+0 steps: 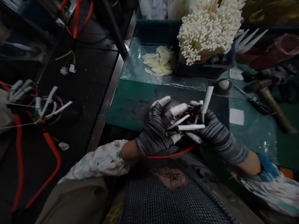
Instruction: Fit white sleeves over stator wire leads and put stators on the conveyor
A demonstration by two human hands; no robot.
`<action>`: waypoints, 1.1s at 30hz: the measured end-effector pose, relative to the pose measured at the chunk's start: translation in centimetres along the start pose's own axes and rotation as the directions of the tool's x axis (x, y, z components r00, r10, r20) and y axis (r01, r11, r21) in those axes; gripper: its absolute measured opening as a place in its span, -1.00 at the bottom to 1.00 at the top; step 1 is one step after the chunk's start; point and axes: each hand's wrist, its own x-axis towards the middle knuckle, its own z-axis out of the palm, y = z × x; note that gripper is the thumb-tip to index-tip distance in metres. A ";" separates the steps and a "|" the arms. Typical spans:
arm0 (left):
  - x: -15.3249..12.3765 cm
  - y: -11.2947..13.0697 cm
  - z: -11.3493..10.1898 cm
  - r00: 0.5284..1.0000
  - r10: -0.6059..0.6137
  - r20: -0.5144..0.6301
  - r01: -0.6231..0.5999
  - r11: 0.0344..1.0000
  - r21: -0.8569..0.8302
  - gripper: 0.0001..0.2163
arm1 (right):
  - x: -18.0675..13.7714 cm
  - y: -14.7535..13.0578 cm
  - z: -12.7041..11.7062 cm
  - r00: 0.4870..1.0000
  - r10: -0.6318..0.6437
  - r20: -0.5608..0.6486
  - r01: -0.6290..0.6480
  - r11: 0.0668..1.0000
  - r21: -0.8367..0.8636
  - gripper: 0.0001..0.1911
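In front of my lap both hands hold the stripped end of an orange cable (173,154), where thin dark wires and several white sleeves (191,127) fan out. My left hand (155,130), in a grey striped glove with white-wrapped fingertips, curls round the bundle from the left. My right hand (213,132), gloved the same way, closes on it from the right. One white sleeve (207,99) stands up beside the right fingers. The exact grip of the fingertips on single wires is partly hidden.
Behind the hands, yellow-white labels (161,62) lie on plastic over the green mat (126,105). A bin holds a bundle of white-tipped sticks (210,28). A screwdriver (254,101) and a hammer (275,105) lie right. More orange cables (52,149) hang at left.
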 end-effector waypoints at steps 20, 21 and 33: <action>5.2 -6.6 -5.3 0.925 -0.116 0.363 0.234 0.924 -0.303 -0.11 | 9.0 -4.0 0.8 0.984 0.051 0.168 -0.069 0.992 0.107 -0.61; 5.2 -6.7 -5.5 0.936 -0.131 0.328 0.220 0.943 -0.250 -0.10 | 9.4 -4.0 0.7 0.988 0.030 0.150 -0.040 0.997 0.066 -0.63; 4.9 1.9 -5.1 0.863 0.102 0.495 -0.420 0.689 0.591 -0.79 | 6.8 -0.4 1.9 0.924 -0.362 -0.120 0.323 0.911 -0.256 -0.69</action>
